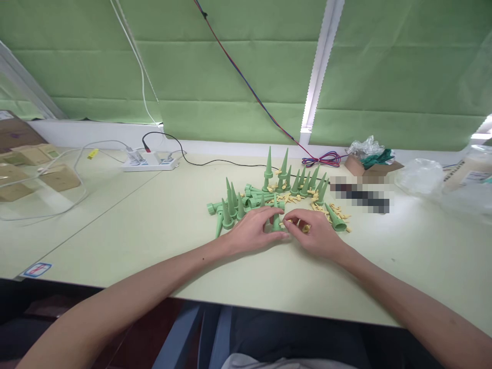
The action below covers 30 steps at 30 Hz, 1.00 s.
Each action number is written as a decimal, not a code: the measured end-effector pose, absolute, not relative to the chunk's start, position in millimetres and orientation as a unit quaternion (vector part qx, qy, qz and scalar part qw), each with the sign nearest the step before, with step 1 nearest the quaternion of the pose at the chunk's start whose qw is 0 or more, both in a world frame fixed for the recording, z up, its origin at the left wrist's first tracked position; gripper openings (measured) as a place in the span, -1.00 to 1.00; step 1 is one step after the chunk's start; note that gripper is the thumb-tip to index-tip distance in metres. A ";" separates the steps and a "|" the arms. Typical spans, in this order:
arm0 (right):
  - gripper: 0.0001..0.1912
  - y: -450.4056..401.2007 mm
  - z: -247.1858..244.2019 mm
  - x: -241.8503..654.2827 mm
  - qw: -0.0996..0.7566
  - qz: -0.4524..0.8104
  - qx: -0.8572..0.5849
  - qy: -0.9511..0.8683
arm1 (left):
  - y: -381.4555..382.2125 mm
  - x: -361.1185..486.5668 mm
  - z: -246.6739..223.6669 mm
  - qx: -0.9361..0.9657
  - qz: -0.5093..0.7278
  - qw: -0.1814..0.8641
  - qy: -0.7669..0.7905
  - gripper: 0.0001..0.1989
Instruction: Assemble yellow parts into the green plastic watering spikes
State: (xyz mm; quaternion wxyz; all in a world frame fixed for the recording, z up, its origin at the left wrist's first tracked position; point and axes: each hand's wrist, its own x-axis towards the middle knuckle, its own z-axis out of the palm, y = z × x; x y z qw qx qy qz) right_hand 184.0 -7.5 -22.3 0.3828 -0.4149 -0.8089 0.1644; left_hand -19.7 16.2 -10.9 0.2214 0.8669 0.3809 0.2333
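Near the table's middle, my left hand point(255, 229) curves around an upright green cone point(276, 219), its thumb and fingers on either side of the base. Just to the right, my right hand point(313, 231) has its thumb and index finger pinched together close to that cone; whatever lies between the fingertips is too small to make out. Several green cones point(227, 218) stand or lie behind and left of my hands. Small yellow pieces point(294, 198) are scattered among them. A larger green cone point(335, 218) lies on its side beyond my right hand.
A white power strip point(154, 163) with cables sits at the back left. Brown packets point(59, 178) lie at the far left. Toward the back right are an open cardboard box point(378, 169), clear plastic bags point(418, 177) and a blurred dark object point(361, 197).
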 end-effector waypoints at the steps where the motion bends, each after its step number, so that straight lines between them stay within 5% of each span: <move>1: -0.87 -7.4 -22.4 184.0 0.383 0.165 -0.415 -0.809 | 16.1 -19.7 -11.1 0.867 0.233 0.222 0.381 -0.44; 30: -0.86 -2.4 -26.0 185.3 0.398 0.143 -0.440 -0.792 | 17.0 -20.3 -16.8 0.870 0.269 0.181 0.372 -0.52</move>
